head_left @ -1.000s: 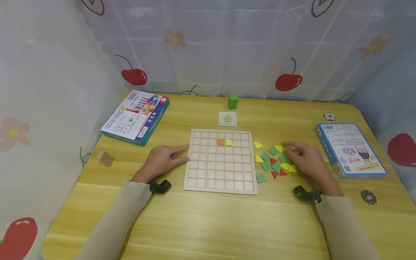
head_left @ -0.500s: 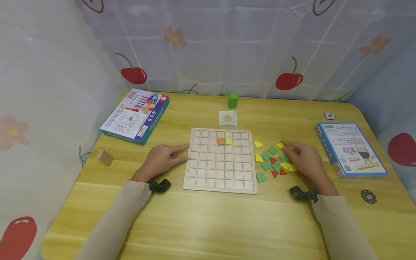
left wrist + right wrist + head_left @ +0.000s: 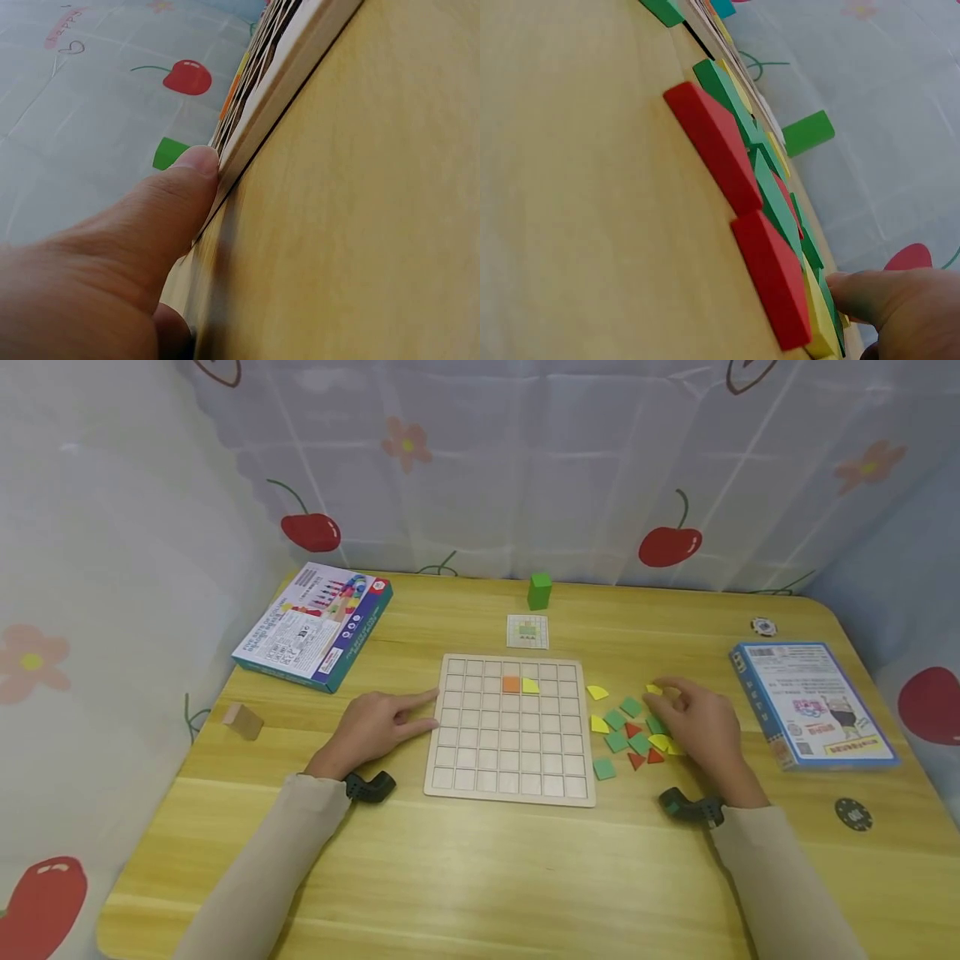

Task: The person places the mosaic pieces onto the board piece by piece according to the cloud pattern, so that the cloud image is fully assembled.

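My left hand (image 3: 375, 732) lies at the left edge of the wooden grid board (image 3: 434, 760), index finger and thumb stretched out against its side. In the left wrist view the thumb (image 3: 165, 206) meets the board's edge (image 3: 255, 124). An orange square tile (image 3: 511, 684) and a yellow quarter-circle tile (image 3: 530, 686) sit side by side in the board's second row. My right hand (image 3: 701, 724) is over the loose tiles, pinching another yellow quarter-circle tile (image 3: 653, 689) between thumb and index fingertip. Around it lie green squares (image 3: 631, 707), red triangles (image 3: 635, 761) and more yellow quarter-circles (image 3: 599, 724).
Behind the board are a small pattern card (image 3: 527, 632) and an upright green block (image 3: 539, 592). Boxed games stand left (image 3: 311, 625) and right (image 3: 817, 706). A plain wooden block (image 3: 243, 721) and two round chips, one black (image 3: 853, 814), one white-edged (image 3: 763, 627), lie towards the sides.
The yellow quarter-circle at my right fingertips has shifted slightly away from me and to the right. My right wrist has moved a little left. The left hand stays put.
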A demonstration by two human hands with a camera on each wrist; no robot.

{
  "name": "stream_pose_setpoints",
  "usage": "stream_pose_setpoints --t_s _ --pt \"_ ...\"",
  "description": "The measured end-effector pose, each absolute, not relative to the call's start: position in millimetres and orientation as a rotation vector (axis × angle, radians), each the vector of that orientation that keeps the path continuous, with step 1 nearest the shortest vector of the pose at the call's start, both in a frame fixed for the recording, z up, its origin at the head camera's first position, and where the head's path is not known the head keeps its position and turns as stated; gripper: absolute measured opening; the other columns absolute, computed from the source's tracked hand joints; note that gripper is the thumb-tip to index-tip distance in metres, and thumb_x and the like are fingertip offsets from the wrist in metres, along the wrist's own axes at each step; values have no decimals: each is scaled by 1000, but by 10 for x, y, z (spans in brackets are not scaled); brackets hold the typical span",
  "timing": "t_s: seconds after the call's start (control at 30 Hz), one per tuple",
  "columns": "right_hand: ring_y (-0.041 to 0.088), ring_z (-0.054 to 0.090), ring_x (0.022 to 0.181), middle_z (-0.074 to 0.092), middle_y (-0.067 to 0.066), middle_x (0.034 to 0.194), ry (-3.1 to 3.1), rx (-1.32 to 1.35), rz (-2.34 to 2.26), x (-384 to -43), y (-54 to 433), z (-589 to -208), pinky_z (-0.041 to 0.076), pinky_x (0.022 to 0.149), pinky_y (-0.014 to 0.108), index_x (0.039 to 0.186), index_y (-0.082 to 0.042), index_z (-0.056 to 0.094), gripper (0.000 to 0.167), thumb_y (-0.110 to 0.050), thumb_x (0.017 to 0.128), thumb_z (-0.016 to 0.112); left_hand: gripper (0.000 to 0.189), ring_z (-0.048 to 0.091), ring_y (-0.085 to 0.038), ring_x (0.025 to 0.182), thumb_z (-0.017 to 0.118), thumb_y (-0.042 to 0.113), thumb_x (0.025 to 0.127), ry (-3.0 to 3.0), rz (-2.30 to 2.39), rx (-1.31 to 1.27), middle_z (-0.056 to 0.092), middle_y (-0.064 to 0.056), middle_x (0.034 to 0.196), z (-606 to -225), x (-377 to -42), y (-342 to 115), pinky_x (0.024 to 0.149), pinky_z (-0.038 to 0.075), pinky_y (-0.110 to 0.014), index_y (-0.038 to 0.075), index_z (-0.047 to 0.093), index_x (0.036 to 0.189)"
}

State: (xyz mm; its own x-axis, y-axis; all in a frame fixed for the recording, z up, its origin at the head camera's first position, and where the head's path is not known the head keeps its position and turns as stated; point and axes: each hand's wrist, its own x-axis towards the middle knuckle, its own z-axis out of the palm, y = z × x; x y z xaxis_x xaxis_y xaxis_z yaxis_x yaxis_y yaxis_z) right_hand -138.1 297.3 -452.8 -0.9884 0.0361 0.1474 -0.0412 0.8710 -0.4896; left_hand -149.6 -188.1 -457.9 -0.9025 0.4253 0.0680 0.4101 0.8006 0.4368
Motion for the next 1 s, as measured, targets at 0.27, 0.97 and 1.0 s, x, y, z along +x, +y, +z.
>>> stream_pose_setpoints --t_s 0.27,0.97,1.0 --pt "20 43 50 51 3 62 -2923 -4 775 -1409 3002 -4515 31 46 34 135 -5 65 53 -45 100 64 52 30 -10 53 66 57 95 2949 708 680 39 8 56 -4563 -1491 -1883 55 29 -33 38 60 143" --pt "16 39 44 46 -1 56 -2865 250 952 -1366 2561 -4365 31 42 30 127 -5 71 44 -36 97 73 53 31 -10 53 65 58 96 2941 687 689 41 8 57 -4556 -1491 -1879 55 29 -33 38 59 144" --pt "15 39 43 45 -1 55 -2872 290 969 -1362 2484 -4358 32 41 30 127 -5 71 43 -35 97 73 53 31 -10 52 64 58 96 2941 682 688 41 8 57 -4555 -1490 -1879 55 28 -32 39 58 144"
